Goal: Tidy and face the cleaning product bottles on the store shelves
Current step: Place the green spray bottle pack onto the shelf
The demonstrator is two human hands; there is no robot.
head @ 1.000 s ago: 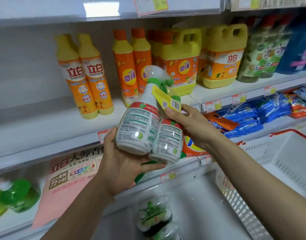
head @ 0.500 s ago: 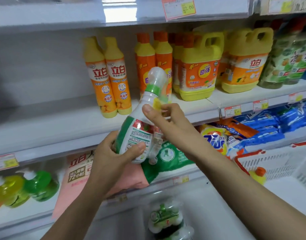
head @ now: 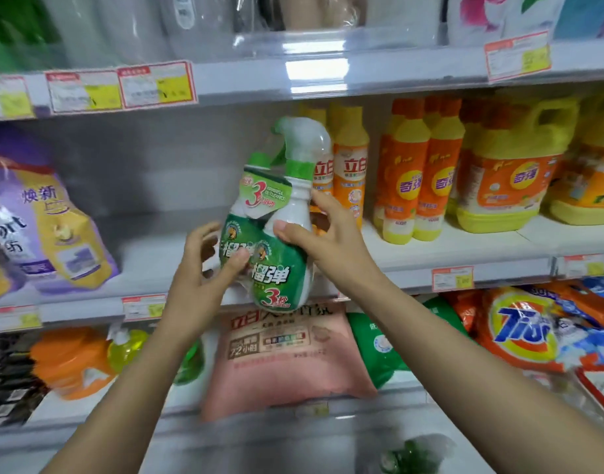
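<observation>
A twin pack of green-and-white spray cleaner bottles (head: 280,254) stands upright in the air in front of the middle shelf (head: 464,248), its green front label facing me. My right hand (head: 327,241) grips it at the waist from the right, thumb on the front. My left hand (head: 204,268) holds its lower left side, thumb pressed on the label. Just behind it stand two yellow-and-orange dish soap bottles (head: 350,172).
Orange bottles (head: 420,179) and yellow jugs (head: 512,172) fill the middle shelf to the right; a purple refill bag (head: 44,220) leans at the left. Below lie a pink pouch (head: 280,350), a Tide bag (head: 519,330) and green and orange bottles (head: 88,354). Another spray pack (head: 413,456) lies lower down.
The spray pack has been turned from back label to front label facing me and raised upright toward the middle shelf. The view has shifted up and left.
</observation>
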